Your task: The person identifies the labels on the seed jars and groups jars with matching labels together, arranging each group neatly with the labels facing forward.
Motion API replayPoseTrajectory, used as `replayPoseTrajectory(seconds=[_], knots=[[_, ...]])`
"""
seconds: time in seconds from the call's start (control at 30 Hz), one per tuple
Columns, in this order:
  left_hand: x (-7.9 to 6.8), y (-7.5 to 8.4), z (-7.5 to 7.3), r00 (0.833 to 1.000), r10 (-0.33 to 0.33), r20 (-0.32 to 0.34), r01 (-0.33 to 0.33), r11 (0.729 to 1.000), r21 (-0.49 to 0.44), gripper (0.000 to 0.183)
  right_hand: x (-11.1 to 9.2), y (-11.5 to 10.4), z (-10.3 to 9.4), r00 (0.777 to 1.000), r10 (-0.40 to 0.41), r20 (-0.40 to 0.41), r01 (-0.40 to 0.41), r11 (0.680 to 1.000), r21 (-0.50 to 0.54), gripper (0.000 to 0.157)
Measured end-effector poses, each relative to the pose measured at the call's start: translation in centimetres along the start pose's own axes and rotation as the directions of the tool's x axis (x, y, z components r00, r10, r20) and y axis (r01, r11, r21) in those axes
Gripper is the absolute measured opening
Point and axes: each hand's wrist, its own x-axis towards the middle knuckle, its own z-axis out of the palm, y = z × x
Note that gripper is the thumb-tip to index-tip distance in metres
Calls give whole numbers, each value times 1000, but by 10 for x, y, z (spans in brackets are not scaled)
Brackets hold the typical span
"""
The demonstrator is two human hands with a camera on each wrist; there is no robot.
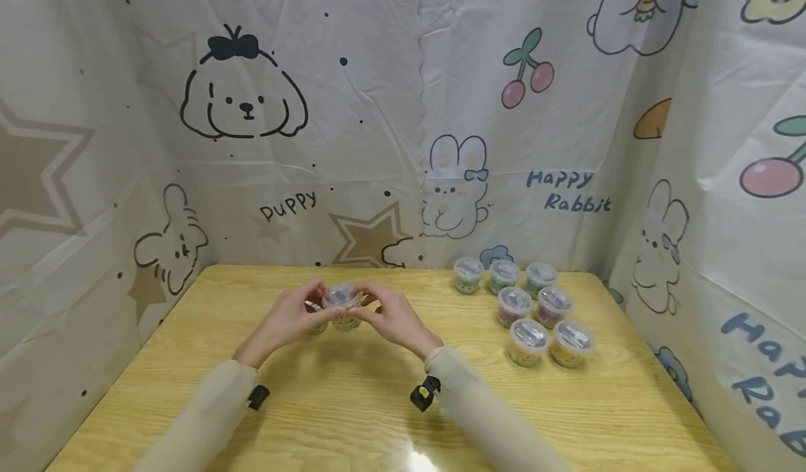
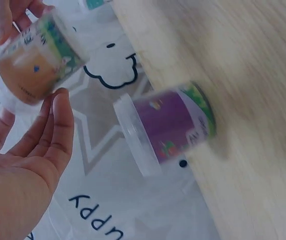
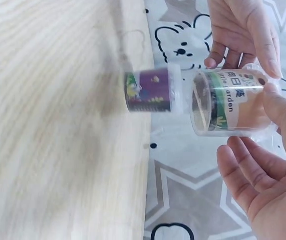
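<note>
Both hands hold one small clear plastic tub (image 1: 346,318) with an orange printed label, raised off the table. My left hand (image 1: 294,316) grips the tub's lid end from the left, thumb toward me. From the right, my right hand (image 1: 395,318) pinches the same end between thumb and fingers. The right wrist view shows the held tub's (image 3: 235,102) clear base and sunflower-style label with Chinese characters. A purple-labelled tub (image 2: 170,122) with a white translucent lid stands upright on the table close by, partly hidden behind my left hand in the head view.
Several lidded tubs stand in rows at the right of the wooden table (image 1: 390,402): green ones (image 1: 504,276) at the back, purple ones (image 1: 515,306) in the middle, yellow ones (image 1: 529,342) in front. A printed cloth (image 1: 352,108) hangs behind and along both sides.
</note>
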Motion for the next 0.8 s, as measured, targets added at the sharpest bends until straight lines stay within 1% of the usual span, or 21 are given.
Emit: replayPoseTrajectory(seconds=[0.13, 0.23, 0.37, 0.5, 0.63, 0.8], knots=[[7, 5, 7, 1000, 17, -18, -18, 998, -53, 33, 0, 3, -10, 999, 36, -24, -35, 998, 46, 30], [11, 9, 12, 999, 24, -30, -26, 998, -64, 32, -1, 6, -16, 997, 75, -36, -72, 994, 81, 30], [15, 14, 18, 998, 34, -46, -38, 996, -80, 32, -2, 12, -22, 994, 100, -51, -94, 989, 110, 30], [18, 16, 23, 998, 40, -42, -44, 993, -110, 32, -4, 17, -27, 990, 130, -58, -120, 981, 154, 27], [21, 18, 26, 999, 37, -12, -38, 989, -142, 32, -5, 22, -30, 989, 144, -41, -132, 966, 225, 24], [24, 21, 30, 999, 30, 38, -20, 970, -242, 33, -8, 26, -34, 990, 141, -16, -130, 948, 291, 24]])
